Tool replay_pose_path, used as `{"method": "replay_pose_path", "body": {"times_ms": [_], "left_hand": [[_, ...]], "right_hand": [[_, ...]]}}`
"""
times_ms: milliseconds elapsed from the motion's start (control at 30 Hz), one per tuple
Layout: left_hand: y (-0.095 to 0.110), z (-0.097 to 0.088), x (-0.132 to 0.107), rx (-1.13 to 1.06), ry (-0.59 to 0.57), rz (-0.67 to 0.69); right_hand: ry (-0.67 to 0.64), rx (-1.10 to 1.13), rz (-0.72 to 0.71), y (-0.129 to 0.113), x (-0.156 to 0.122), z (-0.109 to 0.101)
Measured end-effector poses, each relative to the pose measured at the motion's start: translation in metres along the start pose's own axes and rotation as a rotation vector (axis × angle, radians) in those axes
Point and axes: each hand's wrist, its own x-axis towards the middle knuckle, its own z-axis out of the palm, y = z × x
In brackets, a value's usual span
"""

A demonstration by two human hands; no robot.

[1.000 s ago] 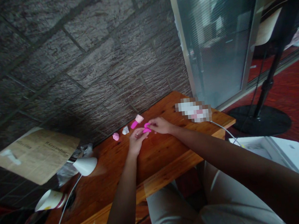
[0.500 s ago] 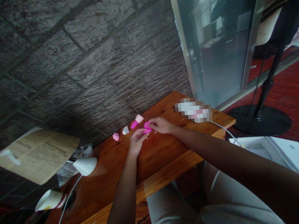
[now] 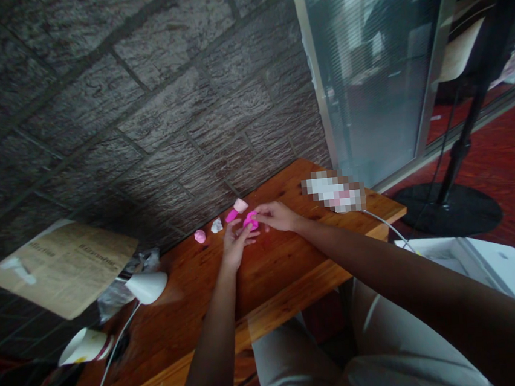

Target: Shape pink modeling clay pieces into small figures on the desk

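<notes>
Between my two hands, over the table, is a bent piece of bright pink modelling clay. My right hand pinches it from the right with thumb and forefinger. My left hand has it between the thumb and the fingers, which are somewhat spread. Just beyond my hands lies another bright pink piece of clay, touching a pale pink lump. A white lump and a rounded pink lump sit farther left, near the wall.
The wooden table runs along a stone wall. A blurred-out white object with a cable lies at its right end. On the left are a white lamp head, a brown paper bag and a paper cup.
My left hand's fingers have spread and its thumb has shifted up on the clay. The clay has turned and moved slightly left. My right hand stays nearly in place.
</notes>
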Motion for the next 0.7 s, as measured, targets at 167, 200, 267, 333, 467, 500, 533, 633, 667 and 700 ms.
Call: {"method": "replay_pose_path", "body": {"times_ms": [167,200,267,333,467,500,533,633,667,700], "left_hand": [[0.002,-0.0013,-0.001,0.013,-0.058,-0.049],[0.002,-0.0015,-0.0012,0.018,-0.065,-0.051],[0.0019,-0.0019,-0.0016,0.026,-0.075,-0.048],[0.0022,-0.0023,-0.0023,0.034,-0.089,-0.043],[0.0043,-0.0033,-0.0043,0.049,-0.125,-0.033],[0.0048,-0.0034,-0.0048,0.051,-0.132,-0.031],[0.0053,-0.0036,-0.0052,0.053,-0.138,-0.028],[0.0059,-0.0036,-0.0059,0.058,-0.155,-0.021],[0.0059,-0.0034,-0.006,0.061,-0.16,-0.018],[0.0058,-0.0032,-0.0061,0.064,-0.165,-0.014]], "right_hand": [[0.006,0.016,0.025,-0.0017,0.0,0.0011],[0.01,0.009,0.027,-0.0024,-0.0004,0.001],[0.02,-0.01,0.028,-0.0039,-0.0014,0.0004],[0.034,-0.028,0.028,-0.0049,-0.002,-0.0008],[0.052,-0.026,0.045,-0.0042,-0.0012,-0.0035],[0.049,-0.015,0.051,-0.004,-0.0007,-0.0037],[0.045,-0.001,0.054,-0.004,-0.0002,-0.0037],[0.022,0.059,0.052,-0.0057,0.0004,-0.002],[0.012,0.082,0.049,-0.0067,0.0003,-0.0012],[0.005,0.104,0.047,-0.0078,0.0002,-0.0006]]}}
